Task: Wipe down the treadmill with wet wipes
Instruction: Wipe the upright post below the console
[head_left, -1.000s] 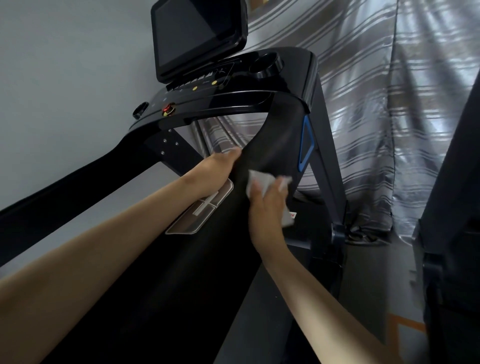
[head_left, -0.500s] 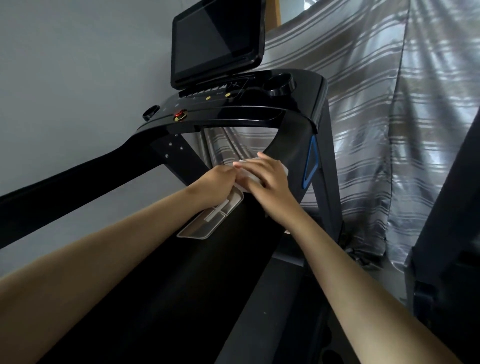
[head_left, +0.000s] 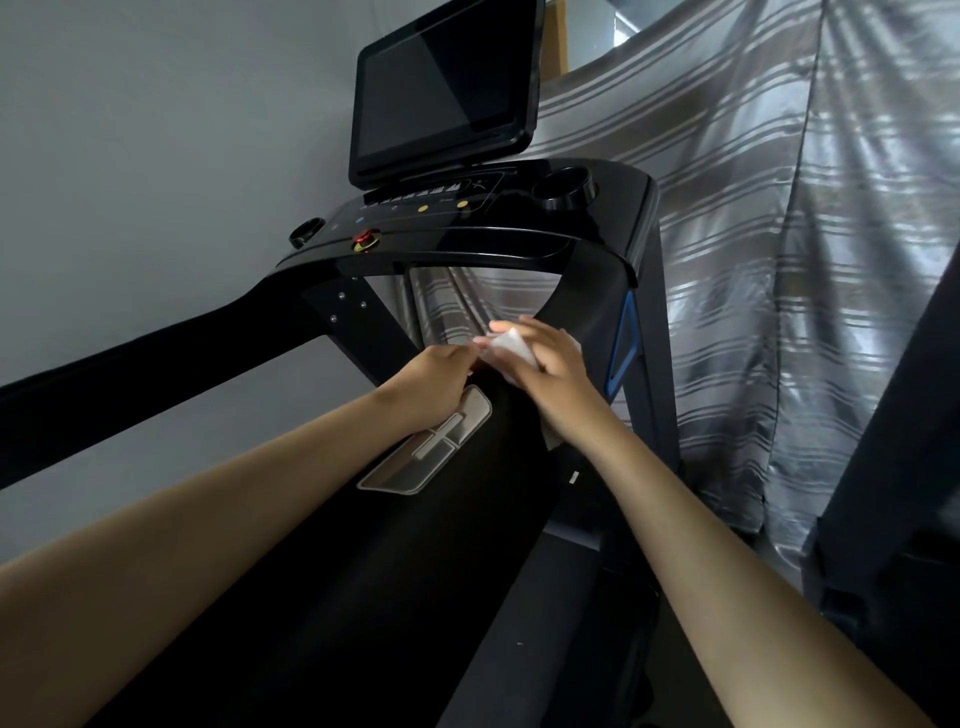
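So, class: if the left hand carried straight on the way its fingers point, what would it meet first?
Most likely the crumpled white wet wipe held by the right hand, directly ahead of the left hand; contact is unclear.

A plain grey wall (head_left: 156, 156) fills the left. A silvery striped curtain (head_left: 779, 260) hangs behind and to the right, daylight glowing through its folds. A tan strip (head_left: 553, 36) above it is possibly a window frame

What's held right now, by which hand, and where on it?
The wet wipe, in both hands: the right hand grips it across the top, fingers over it; the left hand appears to pinch its left edge.
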